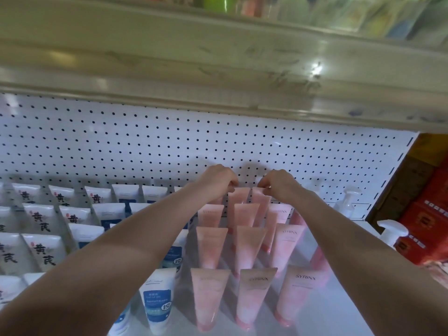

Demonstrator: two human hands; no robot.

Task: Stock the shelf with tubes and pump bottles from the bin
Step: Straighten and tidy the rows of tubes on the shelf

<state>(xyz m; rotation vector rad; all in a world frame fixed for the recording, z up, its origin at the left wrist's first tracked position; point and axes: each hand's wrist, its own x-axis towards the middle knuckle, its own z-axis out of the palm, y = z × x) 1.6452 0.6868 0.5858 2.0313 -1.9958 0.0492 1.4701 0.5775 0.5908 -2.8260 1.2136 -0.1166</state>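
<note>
Both my arms reach to the back of the white shelf [327,311]. My left hand [218,178] pinches the top edge of a pink tube [238,196] in the rearmost row. My right hand [278,183] pinches the top of the neighbouring pink tube [260,197]. Several more pink SYRINX tubes [249,289] stand cap-down in rows in front of them. The bin is out of view.
White tubes with black characters [43,251] and white-and-blue tubes [157,304] fill the shelf's left side. Pump bottles [392,231] stand at the right, beside red boxes [431,214]. A pegboard back wall [169,146] and an upper shelf [218,69] close the space.
</note>
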